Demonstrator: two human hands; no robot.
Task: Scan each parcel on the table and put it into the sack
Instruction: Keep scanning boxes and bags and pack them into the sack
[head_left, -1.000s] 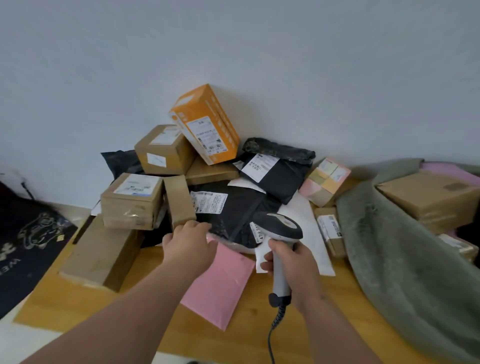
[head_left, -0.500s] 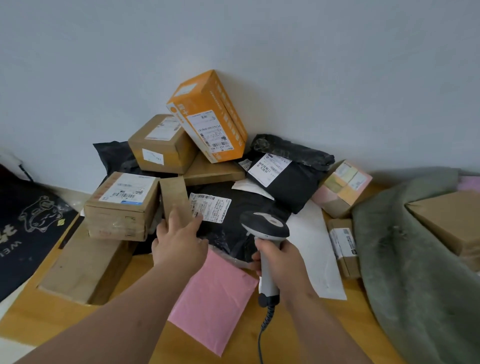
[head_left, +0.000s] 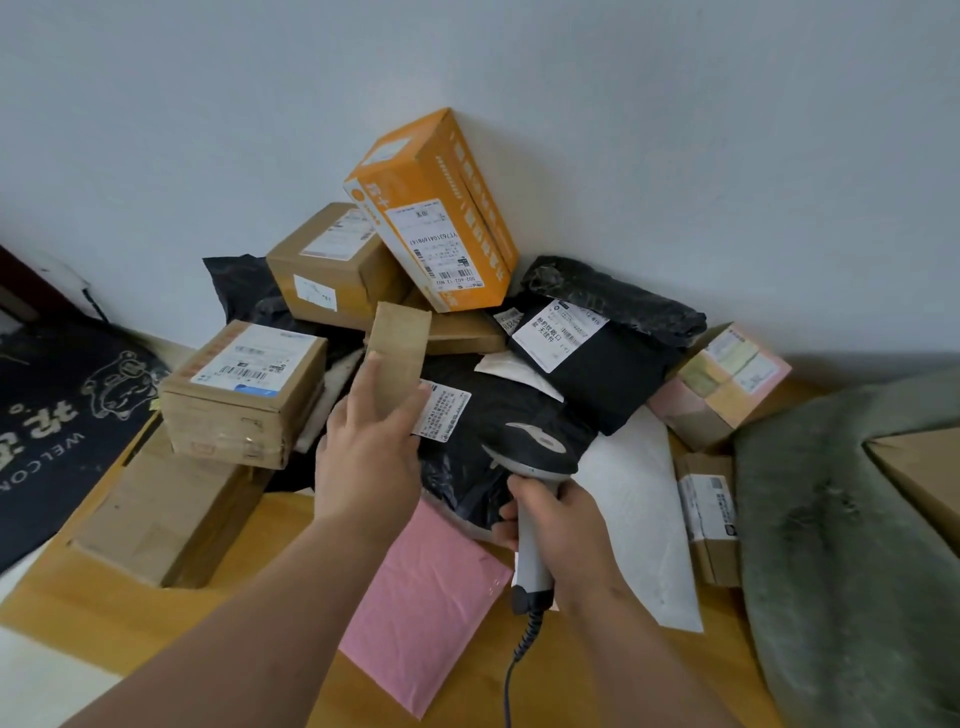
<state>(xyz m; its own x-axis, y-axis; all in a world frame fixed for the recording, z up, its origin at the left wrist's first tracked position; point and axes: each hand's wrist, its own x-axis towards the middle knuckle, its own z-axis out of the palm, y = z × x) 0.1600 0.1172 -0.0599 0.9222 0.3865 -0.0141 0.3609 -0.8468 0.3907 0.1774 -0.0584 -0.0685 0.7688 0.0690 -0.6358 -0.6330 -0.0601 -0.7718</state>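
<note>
A small narrow brown box (head_left: 399, 358) is grasped by the left hand (head_left: 370, 447), fingers up its near face and the thumb on its right side, and is held over the middle of the parcel heap. The handle of a grey corded scanner (head_left: 535, 478) is gripped in the curled fingers of the right hand (head_left: 561, 525), the scanner's head lying just right of the held box, above a black poly bag (head_left: 483, 415) with a white label.

A pink padded mailer (head_left: 421, 608) lies flat near the front edge of the wooden table (head_left: 104, 613), under both forearms. A white mailer (head_left: 639, 525) lies to the right of the scanner. A labelled brown carton (head_left: 244, 395) is stacked on a larger flat carton (head_left: 161, 514) at the table's left edge. Against the wall at the back edge an orange box (head_left: 436, 208) leans tilted on further cartons. A grey-green sack (head_left: 841, 566) is spread across the right edge.
</note>
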